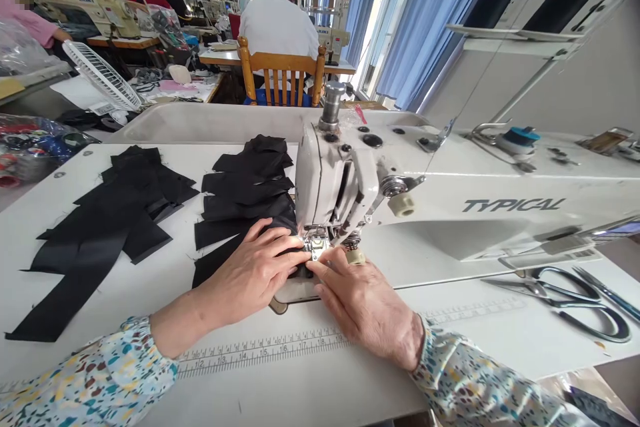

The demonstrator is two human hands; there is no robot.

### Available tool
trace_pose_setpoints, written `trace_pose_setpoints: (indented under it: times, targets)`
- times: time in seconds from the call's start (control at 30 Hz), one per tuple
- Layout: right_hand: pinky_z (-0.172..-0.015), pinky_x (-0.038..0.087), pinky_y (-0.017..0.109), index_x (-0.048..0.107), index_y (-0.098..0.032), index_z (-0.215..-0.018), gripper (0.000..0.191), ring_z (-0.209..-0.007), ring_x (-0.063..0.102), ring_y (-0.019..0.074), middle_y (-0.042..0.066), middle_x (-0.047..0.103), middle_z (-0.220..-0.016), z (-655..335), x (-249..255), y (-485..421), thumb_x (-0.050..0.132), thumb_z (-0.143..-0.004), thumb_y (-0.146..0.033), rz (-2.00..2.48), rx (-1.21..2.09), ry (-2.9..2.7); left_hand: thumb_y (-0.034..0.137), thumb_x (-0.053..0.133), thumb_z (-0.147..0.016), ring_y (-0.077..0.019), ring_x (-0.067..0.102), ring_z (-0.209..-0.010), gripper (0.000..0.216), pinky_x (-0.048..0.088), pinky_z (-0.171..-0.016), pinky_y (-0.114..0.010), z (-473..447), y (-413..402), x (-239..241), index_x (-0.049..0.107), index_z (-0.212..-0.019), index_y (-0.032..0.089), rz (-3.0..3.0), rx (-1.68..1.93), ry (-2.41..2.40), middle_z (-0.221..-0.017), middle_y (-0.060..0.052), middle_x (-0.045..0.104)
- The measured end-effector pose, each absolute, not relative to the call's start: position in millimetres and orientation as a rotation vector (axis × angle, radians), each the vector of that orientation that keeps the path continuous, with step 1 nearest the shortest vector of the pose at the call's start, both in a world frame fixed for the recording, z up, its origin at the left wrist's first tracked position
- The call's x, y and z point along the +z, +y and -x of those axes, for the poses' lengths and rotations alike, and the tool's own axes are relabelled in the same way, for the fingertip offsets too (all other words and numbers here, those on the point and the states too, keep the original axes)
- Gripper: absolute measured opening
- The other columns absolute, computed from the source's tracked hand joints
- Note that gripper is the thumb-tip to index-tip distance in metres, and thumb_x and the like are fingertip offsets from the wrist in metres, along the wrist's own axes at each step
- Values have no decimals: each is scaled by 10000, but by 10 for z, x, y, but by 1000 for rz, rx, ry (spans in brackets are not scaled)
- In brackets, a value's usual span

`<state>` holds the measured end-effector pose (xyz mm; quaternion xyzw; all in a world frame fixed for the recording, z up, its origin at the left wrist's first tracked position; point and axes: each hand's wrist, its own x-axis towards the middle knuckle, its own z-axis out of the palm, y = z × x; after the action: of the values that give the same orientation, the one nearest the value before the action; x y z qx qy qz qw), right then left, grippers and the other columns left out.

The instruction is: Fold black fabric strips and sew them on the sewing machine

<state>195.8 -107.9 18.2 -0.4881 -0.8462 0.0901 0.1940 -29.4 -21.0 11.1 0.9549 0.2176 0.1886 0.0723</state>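
Beyond the worktop (240,400), people are sitting at sewing tables, and a person in a white top (280,23) is facing away on a wooden chair (283,70). At the far left, a clear bag (40,147) is holding coloured things. Next, a loose pile of black strips (110,207) is spreading over the worktop, and a second pile (245,177) is lying just left of the sewing machine (345,173), its lower strips passing behind the left hand (253,270).

That hand's fingers are reaching to the metal foot (319,250), above a small dark bit of cloth (304,272) showing there. The right hand (360,300) is bending its fingers in from the other side. Whether either hand is pinching the cloth or only pressing it, I cannot tell.

This cloth is looking light, limp and slightly slippery, with edges likely to fray; flat fingertips near its edges, clear of the needle, would be suiting it best. Farther right, scissors (580,303) are resting beside a slim pointed tool (607,293).
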Motion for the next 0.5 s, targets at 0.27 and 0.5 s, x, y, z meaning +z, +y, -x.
trace_pose_setpoints:
  times: [0.27, 0.5]
  targets:
    - [-872, 519, 481, 619, -162, -1312, 351, -994, 547, 277, 137, 626, -1107, -1969, 187, -1089, 398, -1055, -256, 1400, 282, -2384, 74, 443, -1026, -234, 571, -1184, 401, 317, -1173, -564, 304, -209, 113, 650, -1310, 267, -2872, 518, 675, -1184, -56, 685]
    - [-870, 516, 479, 616, -157, -1310, 352, -989, 548, 275, 137, 624, -1095, -1963, 190, -1095, 392, -1052, -239, 1389, 280, -2390, 66, 439, -1022, -235, 568, -1190, 411, 312, -1174, -569, 303, -206, 102, 651, -1313, 264, -2870, 510, 677, -1195, -58, 680]
